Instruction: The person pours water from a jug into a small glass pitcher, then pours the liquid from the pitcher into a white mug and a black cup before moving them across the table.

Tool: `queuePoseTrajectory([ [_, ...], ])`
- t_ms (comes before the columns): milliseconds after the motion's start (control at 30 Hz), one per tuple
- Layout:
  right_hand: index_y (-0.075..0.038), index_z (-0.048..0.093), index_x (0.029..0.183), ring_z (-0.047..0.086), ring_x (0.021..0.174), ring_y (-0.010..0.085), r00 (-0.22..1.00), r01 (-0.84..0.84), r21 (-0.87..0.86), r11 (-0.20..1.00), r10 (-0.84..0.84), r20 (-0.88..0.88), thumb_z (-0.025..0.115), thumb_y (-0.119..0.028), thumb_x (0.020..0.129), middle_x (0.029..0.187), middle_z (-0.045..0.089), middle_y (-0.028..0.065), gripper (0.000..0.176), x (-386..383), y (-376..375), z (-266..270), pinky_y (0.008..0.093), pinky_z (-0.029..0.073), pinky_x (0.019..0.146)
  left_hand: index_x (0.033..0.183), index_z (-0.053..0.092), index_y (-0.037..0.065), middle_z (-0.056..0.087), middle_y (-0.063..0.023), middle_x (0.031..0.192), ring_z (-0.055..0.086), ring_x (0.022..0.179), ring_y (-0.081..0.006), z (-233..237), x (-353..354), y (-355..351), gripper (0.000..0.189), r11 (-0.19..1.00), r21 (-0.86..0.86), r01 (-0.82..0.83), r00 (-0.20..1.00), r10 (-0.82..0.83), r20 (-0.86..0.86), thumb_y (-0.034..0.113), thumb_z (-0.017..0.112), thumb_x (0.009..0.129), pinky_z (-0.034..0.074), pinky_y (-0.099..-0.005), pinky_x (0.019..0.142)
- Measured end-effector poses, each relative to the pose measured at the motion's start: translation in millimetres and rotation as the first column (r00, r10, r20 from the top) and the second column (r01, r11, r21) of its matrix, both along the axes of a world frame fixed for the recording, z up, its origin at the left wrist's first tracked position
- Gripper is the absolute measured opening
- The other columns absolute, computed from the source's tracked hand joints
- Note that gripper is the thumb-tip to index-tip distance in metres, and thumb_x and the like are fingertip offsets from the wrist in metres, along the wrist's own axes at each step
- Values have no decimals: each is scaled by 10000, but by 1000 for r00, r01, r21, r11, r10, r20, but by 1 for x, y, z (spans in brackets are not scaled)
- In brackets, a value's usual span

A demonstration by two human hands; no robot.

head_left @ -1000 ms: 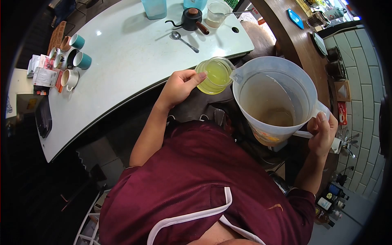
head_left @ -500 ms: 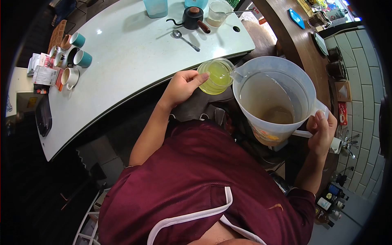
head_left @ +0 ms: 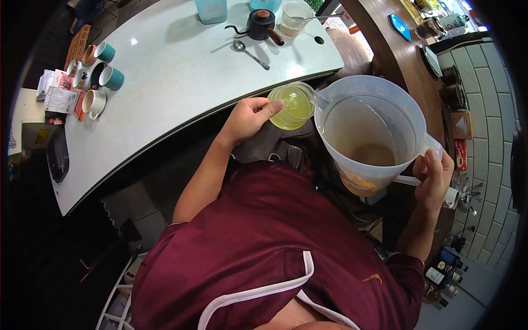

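My left hand [head_left: 248, 120] is closed on the rim and side of a clear cup [head_left: 292, 110] with yellow-green liquid inside. In my right hand [head_left: 434, 175] is the handle of a large translucent plastic pitcher [head_left: 352, 165] with a flower print. The pitcher leans toward the cup, its spout at the cup's right rim. Cloudy pale-brown liquid lies inside the pitcher. Whether liquid is running from the spout, I cannot make out for sure. Both vessels are held up in front of my body, beside the white table's edge.
On the white table [head_left: 165, 82] are a black gooseneck kettle [head_left: 259, 25], a spoon [head_left: 250, 55] and a clear tub [head_left: 294, 21]. Several cups, among them a teal cup [head_left: 111, 78], stand at the left. A wooden counter [head_left: 388, 38] runs along the right, with bottles [head_left: 440, 275] lower down.
The cup and my left hand have shifted very slightly to the right and down. The pitcher stays nearly still, tilted at the cup.
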State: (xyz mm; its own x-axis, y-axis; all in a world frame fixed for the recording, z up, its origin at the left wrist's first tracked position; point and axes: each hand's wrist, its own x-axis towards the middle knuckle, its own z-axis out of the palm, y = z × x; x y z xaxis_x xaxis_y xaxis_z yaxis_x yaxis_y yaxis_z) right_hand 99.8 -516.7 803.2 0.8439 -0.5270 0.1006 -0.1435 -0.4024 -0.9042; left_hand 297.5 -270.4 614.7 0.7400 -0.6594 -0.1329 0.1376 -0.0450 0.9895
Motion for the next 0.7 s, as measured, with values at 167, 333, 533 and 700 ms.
queuePoseTrajectory([
  [167, -70, 468, 649, 302, 455, 30, 1000, -18, 3, 1000, 18, -7, 564, -262, 873, 528, 394, -44, 309, 2, 0, 1, 218, 199, 426, 637, 581, 41, 388, 97, 569, 310, 548, -15, -9, 1, -1, 385, 1000, 6, -4, 1000, 4, 31, 332, 609, 888, 278, -203, 483],
  [333, -69, 469, 652, 301, 453, 28, 999, -32, 8, 999, 32, -6, 564, -252, 877, 529, 393, -44, 305, 3, 0, 1, 216, 197, 424, 622, 569, 46, 381, 95, 566, 307, 550, -15, -10, 1, -2, 392, 1000, 13, -13, 1000, 13, -5, 334, 613, 885, 277, -205, 483],
  [533, -67, 472, 659, 298, 452, 28, 1000, -20, 20, 1000, 20, 1, 571, -257, 873, 531, 395, -45, 303, 3, -2, -1, 216, 198, 422, 621, 572, 45, 383, 92, 565, 309, 550, -17, -7, 0, -2, 395, 999, 38, -20, 999, 21, -30, 338, 616, 882, 281, -208, 486],
  [700, -67, 470, 658, 301, 457, 28, 1000, -19, 12, 1000, 19, 1, 570, -263, 872, 536, 395, -46, 307, 2, -3, -2, 215, 201, 424, 622, 573, 44, 387, 90, 566, 312, 551, -18, -15, 1, -3, 396, 999, 31, -32, 999, 33, -14, 342, 618, 879, 284, -209, 487],
])
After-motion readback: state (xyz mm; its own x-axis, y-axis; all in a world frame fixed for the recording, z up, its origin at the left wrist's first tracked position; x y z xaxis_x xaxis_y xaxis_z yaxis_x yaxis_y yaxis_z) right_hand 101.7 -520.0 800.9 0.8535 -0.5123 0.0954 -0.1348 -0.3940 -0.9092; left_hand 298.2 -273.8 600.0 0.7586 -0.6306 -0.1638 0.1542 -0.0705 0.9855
